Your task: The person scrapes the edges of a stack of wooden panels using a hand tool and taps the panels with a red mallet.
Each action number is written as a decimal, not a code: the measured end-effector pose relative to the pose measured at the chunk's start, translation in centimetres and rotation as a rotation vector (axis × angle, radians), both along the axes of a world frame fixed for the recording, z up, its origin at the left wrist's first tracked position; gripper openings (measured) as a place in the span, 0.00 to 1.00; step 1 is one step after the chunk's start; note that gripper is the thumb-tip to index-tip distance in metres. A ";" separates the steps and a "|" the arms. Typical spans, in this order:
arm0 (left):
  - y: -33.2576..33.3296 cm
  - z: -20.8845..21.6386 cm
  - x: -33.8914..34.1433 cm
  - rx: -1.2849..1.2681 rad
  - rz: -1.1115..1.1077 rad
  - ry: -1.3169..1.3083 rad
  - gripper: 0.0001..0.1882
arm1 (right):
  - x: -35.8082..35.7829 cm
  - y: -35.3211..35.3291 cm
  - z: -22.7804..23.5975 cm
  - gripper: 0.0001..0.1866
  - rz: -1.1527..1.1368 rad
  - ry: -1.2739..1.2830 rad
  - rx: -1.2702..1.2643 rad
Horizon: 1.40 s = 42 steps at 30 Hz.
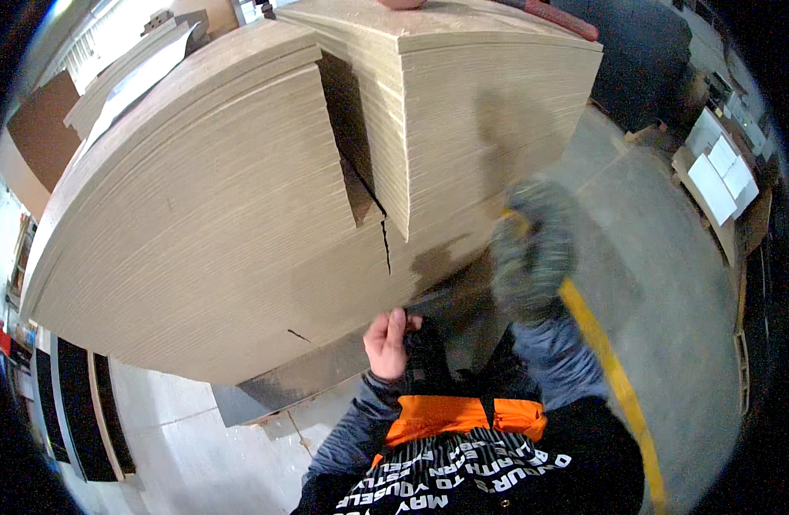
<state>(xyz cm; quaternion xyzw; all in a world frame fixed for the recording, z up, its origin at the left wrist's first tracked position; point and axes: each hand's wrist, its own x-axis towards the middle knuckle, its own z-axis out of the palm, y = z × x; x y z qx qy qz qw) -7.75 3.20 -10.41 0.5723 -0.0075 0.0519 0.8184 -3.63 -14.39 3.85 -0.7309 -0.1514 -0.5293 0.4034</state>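
My bare left hand (386, 343) is closed, thumb against curled fingers, near the lower edge of a tall stack of tan board sheets (197, 197). What it pinches, if anything, is too dark to make out. My right hand (534, 249) wears a grey-green glove and is smeared by motion beside the stack's right side. A small yellow patch shows at that glove; I cannot tell whether it is something held. A second block of sheets (489, 112) juts toward me, a dark gap between it and the left part. Black marks (386, 245) run down the stack's face.
A red-handled tool (553, 15) lies on top at the far right. A yellow floor line (613, 360) runs down the right side. Papers rest on a table (695, 176) farther right. Dark panels (72, 403) stand at the lower left. A grey base (257, 395) supports the stack.
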 end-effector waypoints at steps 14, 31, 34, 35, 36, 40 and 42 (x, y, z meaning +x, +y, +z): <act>-0.3 6.7 4.5 -0.102 -0.056 -0.095 0.14 | 1.6 4.1 -6.2 0.15 0.366 0.499 0.425; 0.0 1.0 4.4 -0.010 0.075 0.302 0.16 | 1.1 5.5 -12.4 0.10 0.262 0.633 0.402; 0.4 -0.8 2.3 -0.049 0.086 0.263 0.17 | -0.6 5.3 -15.1 0.12 0.339 0.591 0.338; 0.5 0.9 2.3 -0.029 0.088 0.230 0.17 | -0.7 5.2 -14.5 0.13 0.379 0.583 0.381; 0.5 2.4 3.0 -0.011 0.097 0.169 0.16 | -0.1 5.2 -13.5 0.14 0.431 0.549 0.417; 0.5 5.5 4.4 0.007 0.085 -0.093 0.11 | 0.9 5.2 -8.8 0.16 0.550 0.563 0.536; 0.4 5.8 5.0 0.046 0.058 -0.180 0.08 | 1.7 4.9 -7.7 0.16 0.431 0.442 0.387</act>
